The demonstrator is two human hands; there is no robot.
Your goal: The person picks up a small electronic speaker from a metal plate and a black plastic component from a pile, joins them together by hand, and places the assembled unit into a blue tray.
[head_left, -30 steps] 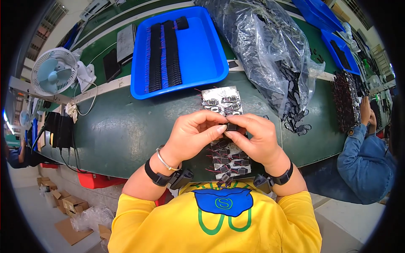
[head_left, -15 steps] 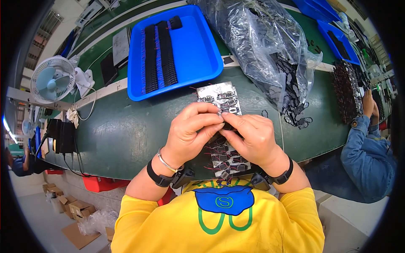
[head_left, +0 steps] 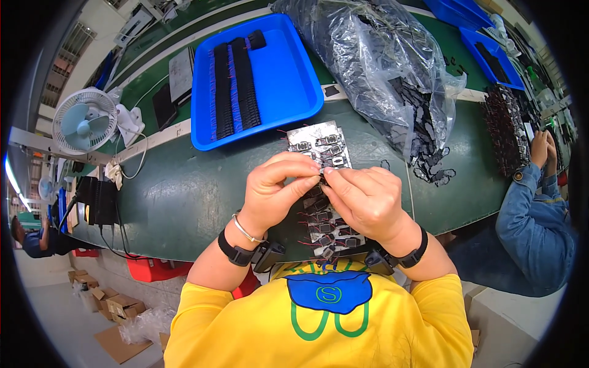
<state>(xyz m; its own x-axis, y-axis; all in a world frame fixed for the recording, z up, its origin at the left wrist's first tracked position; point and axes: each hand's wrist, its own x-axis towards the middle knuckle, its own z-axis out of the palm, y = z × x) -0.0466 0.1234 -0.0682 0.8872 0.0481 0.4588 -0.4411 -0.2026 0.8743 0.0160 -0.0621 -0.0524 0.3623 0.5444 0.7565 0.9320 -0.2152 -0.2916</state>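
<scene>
My left hand [head_left: 276,189] and my right hand [head_left: 369,199] meet over the middle of a pale board [head_left: 311,130]. Thumb and forefinger of each are pinched together at a small dark part [head_left: 323,178], which the fingertips mostly cover. On the board sit several small black rectangular modules [head_left: 332,140] with thin red wires. More of these modules [head_left: 325,240] lie on its near end, close to my yellow shirt. What lies on the middle of the board is partly hidden under my hands.
A blue tray [head_left: 285,73] holding rows of stacked black parts [head_left: 246,86] stands beyond my hands, left of a large clear plastic bag [head_left: 368,61] with black sheet pieces. A white fan [head_left: 84,122] is far left. At right, a co-worker's denim sleeve [head_left: 531,221] reaches the green table [head_left: 165,196].
My fingertips have shifted slightly around the small dark part, and less of it shows below them. The whole view has moved a little; the board and tray stay in place.
</scene>
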